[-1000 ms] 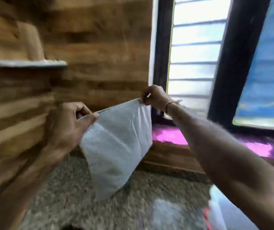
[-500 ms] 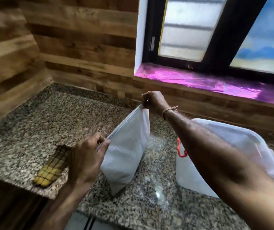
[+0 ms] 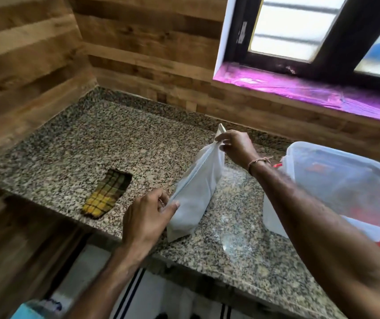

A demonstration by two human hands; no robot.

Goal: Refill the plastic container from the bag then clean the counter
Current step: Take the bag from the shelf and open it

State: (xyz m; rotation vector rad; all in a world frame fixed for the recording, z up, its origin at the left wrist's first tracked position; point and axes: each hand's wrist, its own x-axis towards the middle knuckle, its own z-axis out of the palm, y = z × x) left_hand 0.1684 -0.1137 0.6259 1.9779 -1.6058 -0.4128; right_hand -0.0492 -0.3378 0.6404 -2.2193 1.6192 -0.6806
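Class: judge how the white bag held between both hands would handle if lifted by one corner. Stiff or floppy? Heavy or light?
Probably floppy: the bag drapes and creases below the left hand and right hand pinching its top edge. Likely fairly light: it hangs flat, with little bulge.

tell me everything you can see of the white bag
The white bag is a flat, translucent plastic pouch with a bluish strip along its top edge. The left hand pinches the near end of that edge and the right hand the higher far end, so it hangs tilted over the granite counter. Whether its bottom touches is unclear.
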